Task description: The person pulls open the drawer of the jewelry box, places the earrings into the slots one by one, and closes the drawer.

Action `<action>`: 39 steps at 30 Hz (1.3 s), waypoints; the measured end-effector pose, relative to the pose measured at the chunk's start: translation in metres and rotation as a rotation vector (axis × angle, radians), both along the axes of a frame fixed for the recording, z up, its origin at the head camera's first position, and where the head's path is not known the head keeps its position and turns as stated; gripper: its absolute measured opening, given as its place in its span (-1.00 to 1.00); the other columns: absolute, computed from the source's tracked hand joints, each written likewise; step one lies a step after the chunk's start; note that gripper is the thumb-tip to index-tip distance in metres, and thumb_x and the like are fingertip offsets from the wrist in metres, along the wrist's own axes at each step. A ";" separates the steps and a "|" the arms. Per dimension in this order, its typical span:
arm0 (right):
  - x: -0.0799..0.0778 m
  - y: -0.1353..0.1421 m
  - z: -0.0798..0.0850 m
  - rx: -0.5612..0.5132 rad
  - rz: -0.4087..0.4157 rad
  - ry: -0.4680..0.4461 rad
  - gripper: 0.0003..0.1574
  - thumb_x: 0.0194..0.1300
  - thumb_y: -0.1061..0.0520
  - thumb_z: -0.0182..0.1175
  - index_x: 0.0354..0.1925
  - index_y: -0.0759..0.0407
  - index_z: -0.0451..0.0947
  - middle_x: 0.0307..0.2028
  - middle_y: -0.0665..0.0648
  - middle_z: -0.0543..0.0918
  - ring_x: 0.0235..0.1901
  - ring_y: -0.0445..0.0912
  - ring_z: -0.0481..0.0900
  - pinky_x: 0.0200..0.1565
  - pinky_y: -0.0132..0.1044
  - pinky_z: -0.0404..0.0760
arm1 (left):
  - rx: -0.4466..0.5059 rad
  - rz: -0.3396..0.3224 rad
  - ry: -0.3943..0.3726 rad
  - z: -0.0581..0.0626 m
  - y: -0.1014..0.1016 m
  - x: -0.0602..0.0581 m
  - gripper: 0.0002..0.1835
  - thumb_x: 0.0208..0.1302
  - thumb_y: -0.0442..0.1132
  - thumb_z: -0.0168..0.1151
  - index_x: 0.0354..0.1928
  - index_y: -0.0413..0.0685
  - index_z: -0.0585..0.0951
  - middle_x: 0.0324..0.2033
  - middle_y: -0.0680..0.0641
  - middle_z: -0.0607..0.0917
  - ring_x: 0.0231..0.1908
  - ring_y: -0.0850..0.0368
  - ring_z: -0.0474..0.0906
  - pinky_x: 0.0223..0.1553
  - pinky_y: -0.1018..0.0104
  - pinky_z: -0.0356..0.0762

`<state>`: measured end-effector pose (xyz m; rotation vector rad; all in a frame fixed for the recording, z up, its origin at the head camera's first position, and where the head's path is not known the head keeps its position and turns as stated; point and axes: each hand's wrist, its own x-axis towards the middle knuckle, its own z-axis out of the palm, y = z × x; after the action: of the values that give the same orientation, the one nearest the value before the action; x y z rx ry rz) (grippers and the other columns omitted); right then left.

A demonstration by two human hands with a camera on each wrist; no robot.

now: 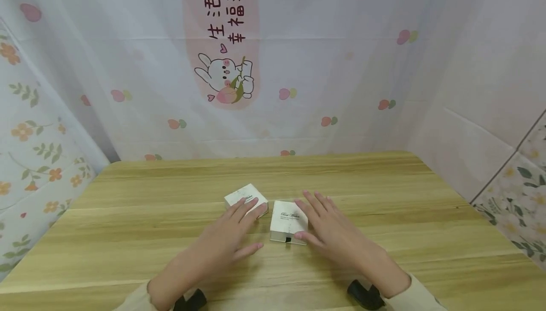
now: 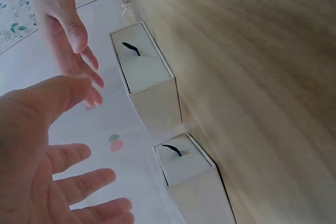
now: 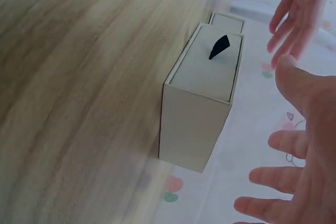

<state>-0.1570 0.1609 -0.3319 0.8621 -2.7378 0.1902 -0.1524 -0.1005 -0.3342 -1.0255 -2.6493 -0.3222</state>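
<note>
Two small white drawer-style gift boxes lie flat on the wooden table, side by side. The left box (image 1: pixel 238 194) is turned at an angle, and my left hand (image 1: pixel 228 230) hovers over its near corner with fingers spread. Printed lettering shows on the top of the right box (image 1: pixel 283 223), whose black pull tab (image 3: pixel 220 46) sticks out of the front. My right hand (image 1: pixel 332 225) is spread beside and partly over that box's right edge. In the left wrist view, the left box (image 2: pixel 191 169) also shows a black tab (image 2: pixel 172 149). Neither hand grips anything.
The wooden table (image 1: pixel 128 225) runs back to a white curtain (image 1: pixel 341 64) printed with fruit and a cartoon rabbit. Floral cloth (image 1: pixel 34 159) hangs at the left side. Black wrist-camera mounts (image 1: pixel 366 295) show under the wrists.
</note>
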 end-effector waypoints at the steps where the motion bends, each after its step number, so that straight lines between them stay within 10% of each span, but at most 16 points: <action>1: -0.001 0.000 0.000 -0.017 -0.005 -0.010 -0.14 0.27 -0.25 0.06 0.34 0.22 0.19 0.33 0.32 0.23 0.31 0.25 0.18 0.29 0.11 0.22 | 0.009 0.002 -0.006 0.000 0.001 -0.001 -0.31 0.23 0.07 0.16 0.33 -0.04 0.26 0.28 -0.16 0.36 0.27 -0.21 0.26 0.19 -0.04 0.36; 26: -0.002 0.000 0.000 -0.132 -0.051 -0.139 -0.28 0.17 -0.11 0.25 0.19 0.24 0.39 0.21 0.32 0.39 0.13 0.17 0.46 0.03 0.02 0.53 | 0.038 0.012 -0.164 0.006 0.027 -0.019 -0.45 0.25 -0.04 0.18 0.23 -0.13 0.41 0.19 -0.14 0.47 0.18 -0.06 0.41 0.15 0.05 0.42; 39: -0.005 0.001 -0.004 -0.122 -0.072 -0.233 -0.32 0.20 -0.11 0.22 0.18 0.21 0.42 0.26 0.37 0.32 0.18 0.21 0.40 0.08 0.05 0.49 | -0.056 0.002 -0.116 0.001 0.032 -0.019 -0.53 0.29 -0.09 0.14 0.19 -0.14 0.47 0.20 -0.19 0.46 0.15 -0.10 0.44 0.12 0.07 0.45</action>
<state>-0.1615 0.1623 -0.3359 0.7496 -2.9281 0.4657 -0.1714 -0.0681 -0.3335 -1.0518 -2.7773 -0.3179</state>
